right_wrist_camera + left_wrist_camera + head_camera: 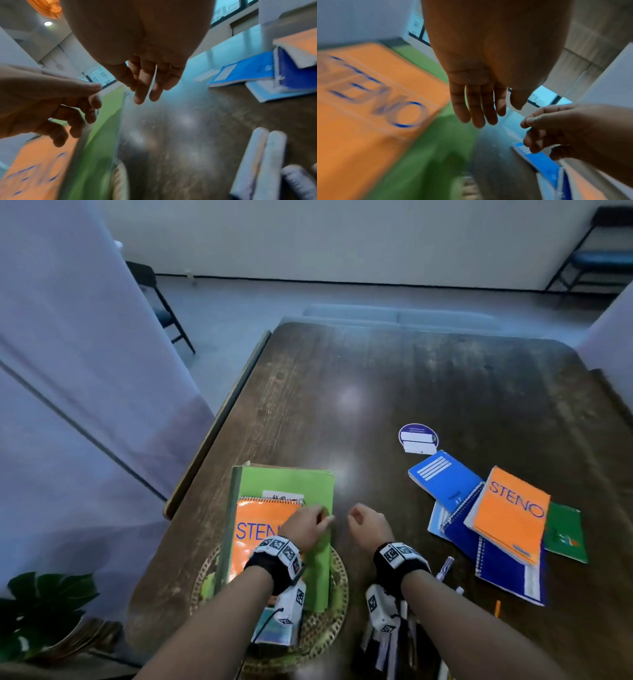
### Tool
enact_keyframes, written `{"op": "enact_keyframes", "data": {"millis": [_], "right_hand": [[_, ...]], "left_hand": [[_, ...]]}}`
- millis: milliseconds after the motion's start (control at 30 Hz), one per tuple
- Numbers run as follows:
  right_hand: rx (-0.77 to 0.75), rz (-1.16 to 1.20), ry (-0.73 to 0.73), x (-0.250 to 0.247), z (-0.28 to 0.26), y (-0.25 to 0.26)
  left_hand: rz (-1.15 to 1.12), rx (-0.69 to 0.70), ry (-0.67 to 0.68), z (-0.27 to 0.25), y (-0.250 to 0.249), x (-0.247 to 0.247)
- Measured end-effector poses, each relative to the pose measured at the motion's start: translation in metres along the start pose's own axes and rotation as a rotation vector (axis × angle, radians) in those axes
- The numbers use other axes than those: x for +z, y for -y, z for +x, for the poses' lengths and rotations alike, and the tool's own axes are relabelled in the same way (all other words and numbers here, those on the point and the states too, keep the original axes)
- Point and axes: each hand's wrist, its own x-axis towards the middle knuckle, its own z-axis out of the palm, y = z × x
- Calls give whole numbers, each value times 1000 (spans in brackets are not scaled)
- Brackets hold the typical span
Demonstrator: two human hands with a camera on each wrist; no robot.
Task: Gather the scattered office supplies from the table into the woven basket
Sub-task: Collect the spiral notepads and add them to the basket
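Notebooks (pixel 493 518) are lying piled well right of both hands, nearer the right hand (pixel 368 525), which is hanging loosely curled and empty; the left hand (pixel 306 525) is hovering open over the woven basket (pixel 337 604), itself holding books.

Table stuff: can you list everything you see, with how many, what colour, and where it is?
Woven basket: one, tan, near left of table.
Green book: one, on the basket.
Orange STENO pad: one, on the green book.
Orange STENO pad on pile: one, topping the right pile.
Blue notebooks: several, in the right pile.
Green notebook: one, right pile's edge.
Round sticker: one, purple and white, beyond the pile.
Pens: several, whitish, near edge.
Table: one, dark wood.
Left hand: above the green book, empty.
Right hand: above bare table, empty.
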Motion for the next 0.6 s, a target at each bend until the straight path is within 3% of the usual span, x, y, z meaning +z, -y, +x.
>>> {"op": "enact_keyframes", "data": {"millis": [133, 300, 600], "right_hand": [[72, 15, -94, -68, 10, -61], [281, -19, -160, -141, 25, -156], [619, -56, -196, -210, 44, -294]], "left_hand": [[-76, 40, 71, 37, -67, 30], [-87, 75, 213, 80, -159, 79], [-158, 51, 315, 155, -265, 176]]}}
